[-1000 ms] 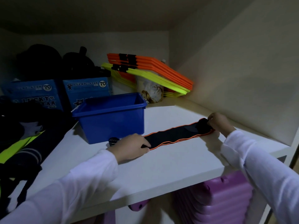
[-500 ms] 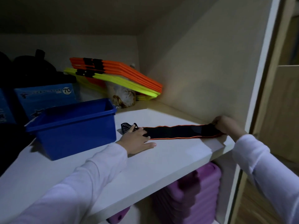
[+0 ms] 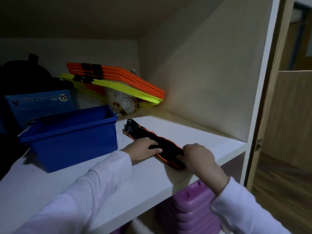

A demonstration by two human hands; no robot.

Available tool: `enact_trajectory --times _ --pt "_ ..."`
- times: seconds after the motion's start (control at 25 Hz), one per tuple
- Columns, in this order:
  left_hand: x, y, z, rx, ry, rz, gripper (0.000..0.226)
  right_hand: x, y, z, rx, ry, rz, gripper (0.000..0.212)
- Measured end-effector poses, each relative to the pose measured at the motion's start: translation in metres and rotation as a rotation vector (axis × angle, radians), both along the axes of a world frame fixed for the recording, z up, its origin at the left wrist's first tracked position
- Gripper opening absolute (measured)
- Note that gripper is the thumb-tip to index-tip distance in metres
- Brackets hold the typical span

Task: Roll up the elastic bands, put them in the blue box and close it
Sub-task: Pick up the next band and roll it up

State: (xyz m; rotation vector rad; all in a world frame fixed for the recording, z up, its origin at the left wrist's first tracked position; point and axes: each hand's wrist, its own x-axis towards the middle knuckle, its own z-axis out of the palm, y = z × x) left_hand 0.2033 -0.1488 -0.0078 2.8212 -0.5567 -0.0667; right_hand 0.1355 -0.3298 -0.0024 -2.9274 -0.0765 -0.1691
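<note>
A black elastic band with orange edges (image 3: 143, 135) lies stretched flat on the white shelf (image 3: 101, 179), running from just right of the blue box toward the shelf's front edge. My left hand (image 3: 143, 148) presses flat on the band's middle. My right hand (image 3: 197, 154) grips the band's near end, where the fabric is bunched or folded over. The open blue plastic box (image 3: 70, 137) stands on the shelf to the left; its inside is mostly hidden from here. No lid is in view.
Orange and yellow flat frames (image 3: 118, 81) lean at the back with a pale bag (image 3: 123, 103) under them. A blue carton marked 70 (image 3: 38, 103) and dark bags sit at the left. Purple plastic items (image 3: 190, 210) fill the shelf below. The cupboard wall rises at right.
My right hand has brought the band's far end back toward me, so the band now lies diagonally and looks shorter. My left hand has slid along onto its middle.
</note>
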Motion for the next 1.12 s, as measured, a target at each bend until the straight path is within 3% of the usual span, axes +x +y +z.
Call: enact_trajectory --times 0.12,0.2,0.28,0.4,0.64,0.8,0.96,1.12 --pt "-0.008 0.022 -0.001 -0.097 0.083 0.041 0.043 -0.019 0.027 0.003 -0.042 -0.06 0.193 0.044" --pt "-0.016 0.038 -0.003 -0.216 0.152 0.082 0.038 -0.021 0.04 0.004 0.029 -0.001 0.393 0.037" --pt "-0.024 0.049 -0.004 -0.223 0.153 0.085 0.035 -0.024 0.051 0.002 0.085 0.057 0.573 0.027" --pt "-0.036 0.06 -0.005 -0.213 0.118 0.103 0.032 -0.025 0.057 -0.006 0.041 0.021 0.709 0.037" --pt "-0.063 0.061 -0.001 -0.325 0.006 0.259 0.033 -0.017 0.049 0.001 0.211 0.047 0.741 0.03" --pt "-0.086 0.058 0.002 -0.635 0.179 0.318 0.026 -0.013 0.044 0.023 0.24 0.241 0.758 0.032" --pt "-0.109 0.051 0.007 -0.294 0.114 0.235 0.052 0.064 0.052 0.039 0.263 0.249 0.487 0.037" --pt "-0.116 0.049 0.011 -0.196 0.135 0.139 0.062 0.129 0.077 0.019 0.02 0.135 0.353 0.04"
